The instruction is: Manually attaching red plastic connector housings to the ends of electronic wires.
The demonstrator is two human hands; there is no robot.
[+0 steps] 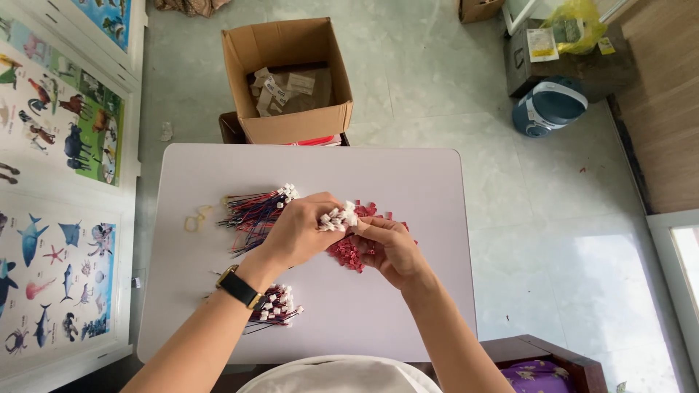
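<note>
Both forearms reaching in from the bottom edge, converging toward the middle. Left hand (297,231) lying palm-down with knuckles up, wrist bending slightly inward, fingers curling closed in a pinch at the tips, black-strapped watch (239,287) sitting on the wrist. Right hand (388,247) angling in from the right, palm turning partly toward the left hand, fingers (366,227) curling in and closing in a pinch, tips nearly meeting those of the left hand; both arms bare, elbows out of view.
</note>
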